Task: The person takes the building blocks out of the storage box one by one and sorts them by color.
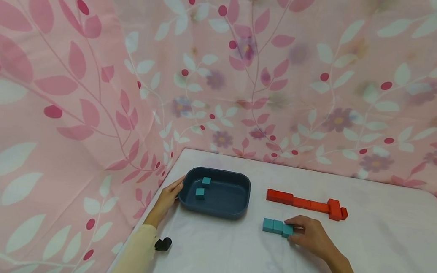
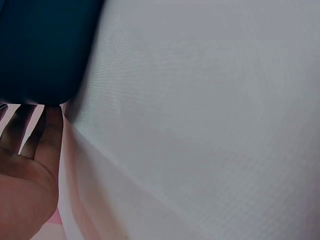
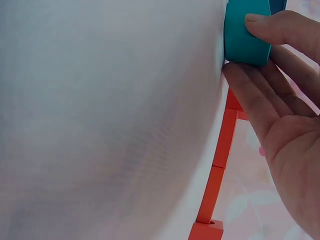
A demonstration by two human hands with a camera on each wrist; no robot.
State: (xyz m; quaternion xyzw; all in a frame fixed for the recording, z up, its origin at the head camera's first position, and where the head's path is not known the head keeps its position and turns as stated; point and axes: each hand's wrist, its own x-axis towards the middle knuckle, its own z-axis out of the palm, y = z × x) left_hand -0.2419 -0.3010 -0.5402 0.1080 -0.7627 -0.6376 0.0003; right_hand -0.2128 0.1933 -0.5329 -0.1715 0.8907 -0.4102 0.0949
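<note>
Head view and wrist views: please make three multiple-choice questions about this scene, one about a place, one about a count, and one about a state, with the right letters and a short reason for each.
1. Where does the row of red blocks lie?
A. inside the tray
B. on the table, beyond the teal row
C. under the left hand

2. How many teal cubes lie inside the dark blue tray?
A. none
B. two
C. five

3. What does the right hand do?
A. pinches the end teal cube of the row
B. lies flat and holds nothing
C. grips the tray

Answers:
1 B, the red row sits on the white cloth farther from the person than the teal cubes.
2 B, two cubes show in the tray.
3 A, the right wrist view shows thumb and fingers around the teal cube.
</note>
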